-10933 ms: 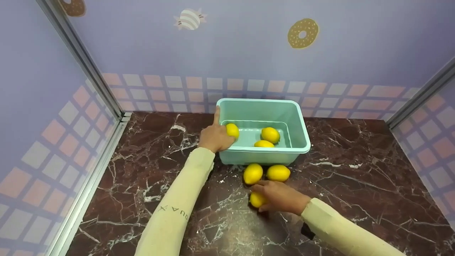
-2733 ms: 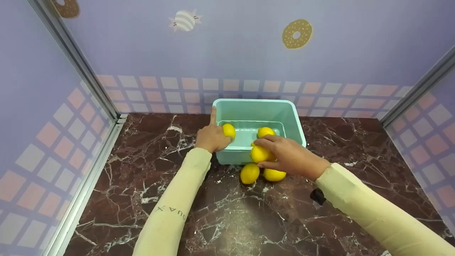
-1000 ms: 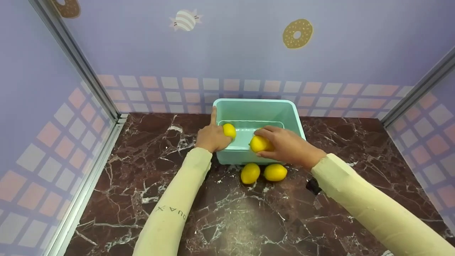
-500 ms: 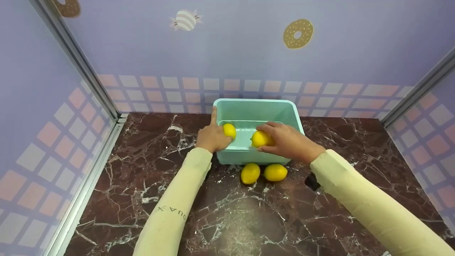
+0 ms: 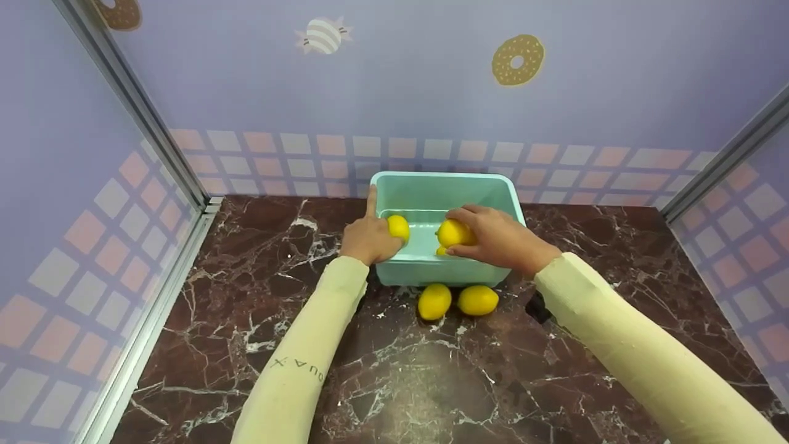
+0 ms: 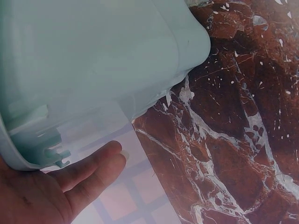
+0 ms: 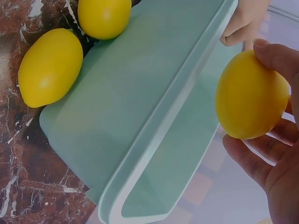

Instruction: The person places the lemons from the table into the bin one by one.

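A mint-green plastic basin [image 5: 407, 271] stands against the back wall. My left hand [image 5: 367, 239] grips its left rim, thumb over the inside and index finger stretched along the edge. In the left wrist view, two fingers [image 6: 96, 175] of it show outside the basin. My right hand [image 5: 502, 240] holds a yellow lemon [image 5: 453, 233] over the basin's opening, fingers and thumb around it. Inside the basin, one lemon [image 5: 398, 228] lies at the left. A sliver of another lemon [image 5: 441, 251] shows under the right hand, which hides the rest there.
Two lemons, a left one [image 5: 434, 301] and a right one [image 5: 478, 300], lie on the dark red marbled counter [image 5: 394, 382] before the basin's front wall. Purple panels with metal corner strips [image 5: 145, 117] enclose the counter at the back and sides.
Earlier my right hand took the lemon from the counter and raised it to the basin's front rim. Over the last second it has moved farther in over the opening. The left hand stays put.
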### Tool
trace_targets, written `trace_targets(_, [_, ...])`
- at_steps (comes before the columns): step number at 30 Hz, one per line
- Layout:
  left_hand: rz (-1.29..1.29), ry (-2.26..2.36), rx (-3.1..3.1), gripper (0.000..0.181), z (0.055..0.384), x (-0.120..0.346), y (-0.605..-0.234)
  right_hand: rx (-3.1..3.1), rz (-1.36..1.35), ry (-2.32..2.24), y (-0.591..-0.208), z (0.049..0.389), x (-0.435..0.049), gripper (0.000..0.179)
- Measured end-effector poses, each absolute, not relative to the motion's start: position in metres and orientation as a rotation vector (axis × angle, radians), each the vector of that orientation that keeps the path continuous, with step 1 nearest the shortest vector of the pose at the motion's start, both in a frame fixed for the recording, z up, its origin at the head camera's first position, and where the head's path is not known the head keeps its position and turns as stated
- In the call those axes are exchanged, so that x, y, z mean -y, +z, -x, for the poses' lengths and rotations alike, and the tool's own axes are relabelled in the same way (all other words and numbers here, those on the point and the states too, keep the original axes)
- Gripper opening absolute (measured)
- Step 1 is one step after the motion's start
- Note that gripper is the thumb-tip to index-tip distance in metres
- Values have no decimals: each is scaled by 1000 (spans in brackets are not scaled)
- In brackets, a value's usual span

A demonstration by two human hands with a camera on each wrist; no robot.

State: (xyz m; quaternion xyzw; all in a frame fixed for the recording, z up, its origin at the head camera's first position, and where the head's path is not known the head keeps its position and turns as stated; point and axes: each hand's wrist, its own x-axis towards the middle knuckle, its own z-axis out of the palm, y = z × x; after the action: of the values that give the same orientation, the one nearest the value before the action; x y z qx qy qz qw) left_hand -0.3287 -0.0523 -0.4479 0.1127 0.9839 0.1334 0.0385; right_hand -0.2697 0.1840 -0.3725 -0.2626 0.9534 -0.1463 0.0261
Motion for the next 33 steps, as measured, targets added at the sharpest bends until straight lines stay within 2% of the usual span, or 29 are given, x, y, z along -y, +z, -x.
trace_targets(33, [-337, 418, -3016, 49, 328, 52, -447, -2972, 697, -476, -372, 294, -186, 56])
